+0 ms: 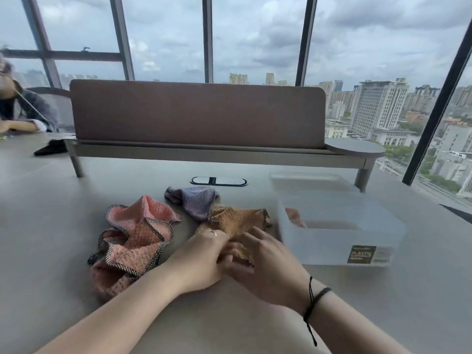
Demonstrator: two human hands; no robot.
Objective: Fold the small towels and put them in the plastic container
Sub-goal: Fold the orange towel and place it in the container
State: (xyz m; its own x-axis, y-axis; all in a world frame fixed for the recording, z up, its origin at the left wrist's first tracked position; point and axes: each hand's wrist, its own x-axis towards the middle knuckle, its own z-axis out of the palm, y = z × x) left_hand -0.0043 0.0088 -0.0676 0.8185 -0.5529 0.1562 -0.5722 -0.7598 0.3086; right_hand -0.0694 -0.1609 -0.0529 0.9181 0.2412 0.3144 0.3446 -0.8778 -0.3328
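An orange waffle towel lies crumpled at the middle of the table. My left hand and my right hand meet over its near end, both gripping the cloth. A purple towel lies just behind it. A pink towel with dark checked edging is bunched to the left, with a darker pink one under its near side. The translucent plastic container stands to the right, with a folded pinkish towel inside at its left end.
A brown desk divider on a metal frame runs across the back of the table. A cable port is set in the tabletop behind the towels. The container's lid lies behind it. A person sits at the far left.
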